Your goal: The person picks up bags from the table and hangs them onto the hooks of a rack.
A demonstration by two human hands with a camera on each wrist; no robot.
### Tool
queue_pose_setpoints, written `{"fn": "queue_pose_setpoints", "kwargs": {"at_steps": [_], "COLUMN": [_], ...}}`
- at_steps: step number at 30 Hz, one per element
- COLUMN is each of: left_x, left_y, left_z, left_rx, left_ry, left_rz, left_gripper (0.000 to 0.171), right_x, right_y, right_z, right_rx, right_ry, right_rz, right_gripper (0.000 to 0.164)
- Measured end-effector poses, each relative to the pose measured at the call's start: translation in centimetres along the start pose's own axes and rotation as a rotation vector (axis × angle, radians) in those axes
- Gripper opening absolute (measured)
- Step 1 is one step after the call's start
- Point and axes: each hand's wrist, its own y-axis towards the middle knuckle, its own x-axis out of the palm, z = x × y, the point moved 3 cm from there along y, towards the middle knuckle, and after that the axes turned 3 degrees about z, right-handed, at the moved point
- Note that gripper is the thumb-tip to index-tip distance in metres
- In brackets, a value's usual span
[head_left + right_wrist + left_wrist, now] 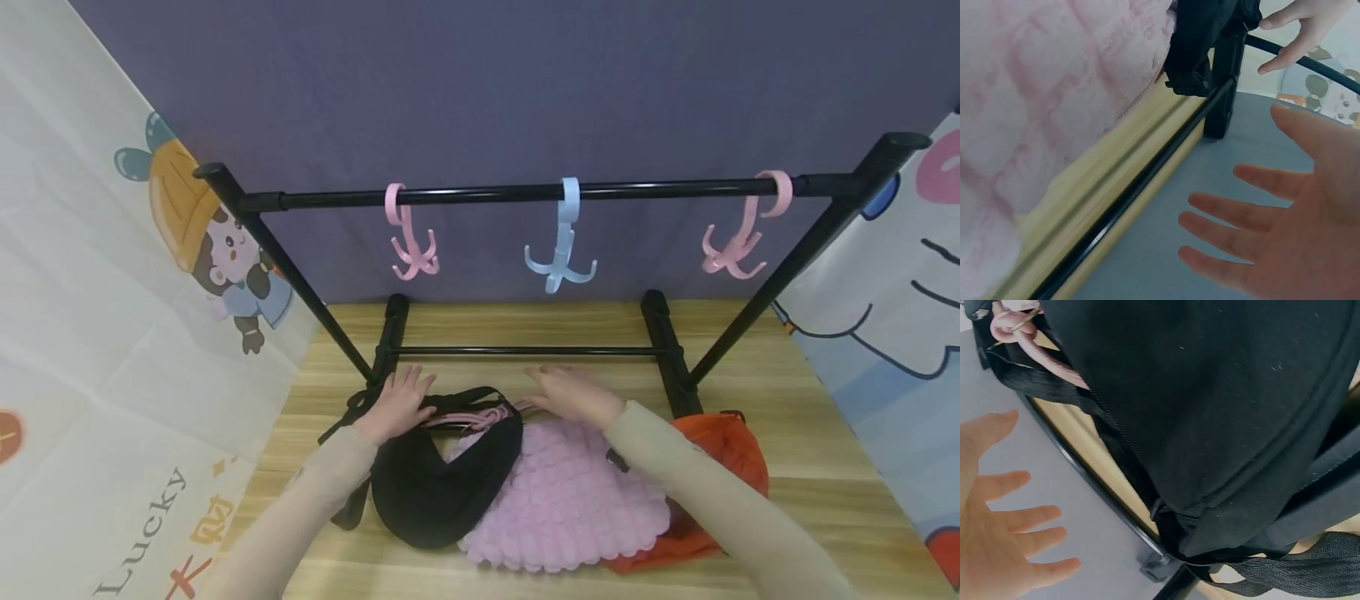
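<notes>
My left hand (397,405) is above the strap of a black shoulder bag (442,492), its fingers spread; in the left wrist view the hand (1013,531) holds nothing. To the right, my right hand (573,393) hovers over the top of a pink quilted bag (562,500), near its pink cord handle (480,417). In the right wrist view that hand (1272,219) has its fingers extended and apart from the pink bag (1054,94). An orange bag (723,454) lies partly under the pink bag and is partly hidden by my right forearm.
Behind the bags stands a black rack with a top rail (480,194) and a low crossbar (525,351). From the rail hang a left pink hook (412,250), a blue hook (562,250) and a right pink hook (738,242). Printed sheets flank the wooden tabletop (810,500).
</notes>
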Motion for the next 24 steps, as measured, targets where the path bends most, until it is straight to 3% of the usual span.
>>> {"fn": "queue_pose_setpoints", "kwargs": {"at_steps": [15, 24], "left_x": [1.9, 2.9], "left_y": [1.5, 2.0], "left_z": [-1.1, -2.2], "left_rx": [-0.038, -0.025], "left_ry": [-0.043, -0.026], "left_rz": [-0.126, -0.156], "left_gripper": [0.052, 0.046], "right_x": [2.8, 4.1], "right_y": [3.7, 4.9], "right_z": [-0.2, -1.0], "right_rx": [0.039, 0.038], "right_ry": [0.063, 0.231], "right_rz": [-0.195, -0.281], "right_gripper": [0.046, 0.044]}}
